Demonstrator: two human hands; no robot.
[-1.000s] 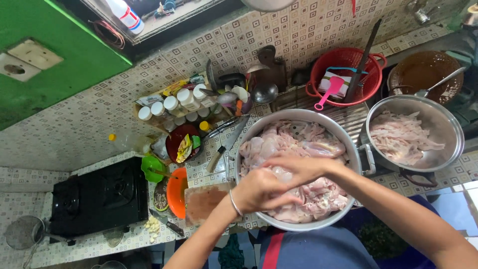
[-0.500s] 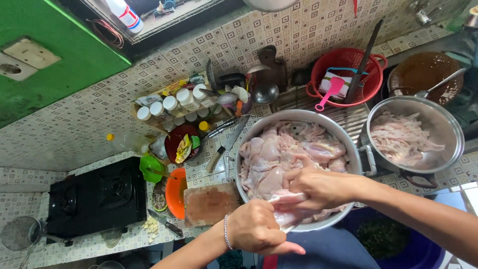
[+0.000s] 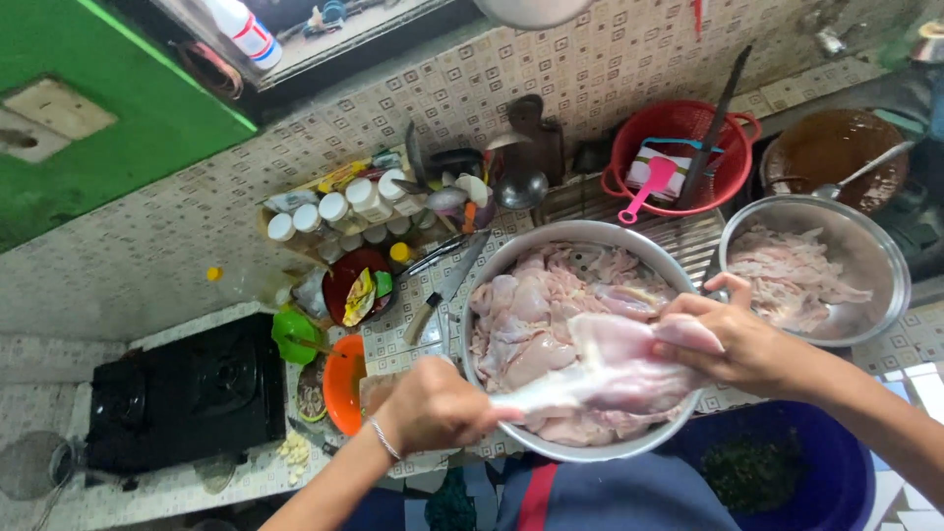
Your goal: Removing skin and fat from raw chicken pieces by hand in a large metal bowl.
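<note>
Over the big steel bowl [image 3: 492, 258] of raw chicken, I'm stretching one pale piece of meat [image 3: 605, 369] between my two hands. My left hand [image 3: 438, 405] is closing tight around the thin, tapered end of it, just past the bowl's near-left rim, fingers curled in a fist on the skin. My right hand [image 3: 733, 339] is gripping the thicker end at the bowl's right rim, thumb on top and fingers wrapped under. The piece is hanging in the air above the heap of other cuts in the bowl, running roughly level from left to right.

To the right, a second steel bowl [image 3: 875, 246] is holding more pale meat, touching or nearly touching the first one. Behind them I'm seeing a red basket [image 3: 639, 123] with a pink spatula [image 3: 649, 185] in it, and a dark pan [image 3: 836, 147] of brown sauce with a spoon resting inside. To the left, a knife [image 3: 447, 285] is lying on the tiled counter, beside an orange bowl [image 3: 339, 385], a green cup [image 3: 293, 332] and a row of white-capped jars [image 3: 334, 211]. The black gas stove [image 3: 182, 393] is sitting at the far left.
</note>
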